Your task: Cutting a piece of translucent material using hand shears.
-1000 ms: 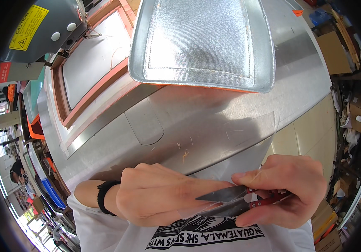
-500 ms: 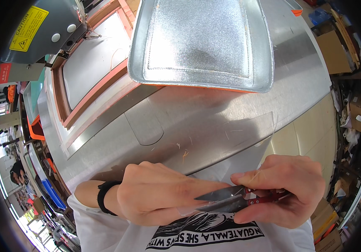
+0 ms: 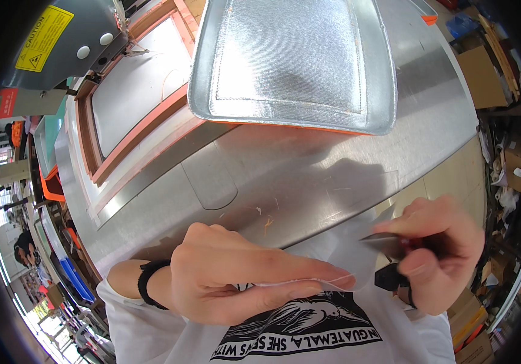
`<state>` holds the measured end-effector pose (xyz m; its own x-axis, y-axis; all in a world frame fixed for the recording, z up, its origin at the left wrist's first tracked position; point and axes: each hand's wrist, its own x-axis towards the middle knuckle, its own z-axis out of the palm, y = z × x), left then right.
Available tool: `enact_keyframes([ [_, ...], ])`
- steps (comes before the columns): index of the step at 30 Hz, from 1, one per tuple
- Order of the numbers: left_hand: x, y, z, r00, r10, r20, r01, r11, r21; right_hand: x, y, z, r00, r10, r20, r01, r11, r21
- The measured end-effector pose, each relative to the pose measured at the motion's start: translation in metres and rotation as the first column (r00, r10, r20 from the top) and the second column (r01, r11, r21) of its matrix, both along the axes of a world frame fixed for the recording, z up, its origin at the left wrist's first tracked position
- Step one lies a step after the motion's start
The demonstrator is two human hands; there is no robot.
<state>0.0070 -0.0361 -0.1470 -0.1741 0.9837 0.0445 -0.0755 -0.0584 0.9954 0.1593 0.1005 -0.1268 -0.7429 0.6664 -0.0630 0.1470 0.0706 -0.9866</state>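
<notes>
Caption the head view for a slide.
Left hand pinches a thin pale piece; right hand holds dark-bladed snips near a metal table.

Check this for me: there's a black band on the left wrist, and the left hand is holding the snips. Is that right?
Not quite: the right hand is holding the snips, as the head view shows. The black band is on the left wrist, as you said.

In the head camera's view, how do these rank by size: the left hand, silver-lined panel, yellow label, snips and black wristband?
1. Silver-lined panel
2. Left hand
3. Yellow label

Unranked: the snips, partly hidden, and the black wristband look too alike.
</notes>
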Motion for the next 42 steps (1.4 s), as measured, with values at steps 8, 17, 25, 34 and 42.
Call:
enact_keyframes([
  [8,-0.006,0.002,0.002,0.990,-0.056,-0.126,0.043,0.994,-0.100,0.001,0.017,-0.006,0.978,0.190,-0.087,-0.207,0.939,-0.275],
  [17,-0.013,0.003,0.008,0.934,-0.191,-0.303,0.148,0.976,-0.159,-0.015,0.023,-0.010,0.816,0.575,-0.059,-0.532,0.707,-0.466],
  [25,-0.017,0.007,0.006,0.925,-0.375,0.053,0.379,0.912,-0.155,-0.007,0.016,-0.026,0.879,0.410,-0.243,-0.469,0.653,-0.594],
  [34,-0.008,-0.004,0.001,0.988,-0.148,-0.032,0.147,0.989,-0.027,0.015,0.038,-0.028,0.995,0.067,-0.070,-0.086,0.942,-0.325],
  [42,-0.005,-0.002,0.003,0.942,0.014,-0.334,0.016,0.996,0.088,0.015,0.013,0.005,0.948,0.295,0.118,-0.304,0.950,0.074],
])
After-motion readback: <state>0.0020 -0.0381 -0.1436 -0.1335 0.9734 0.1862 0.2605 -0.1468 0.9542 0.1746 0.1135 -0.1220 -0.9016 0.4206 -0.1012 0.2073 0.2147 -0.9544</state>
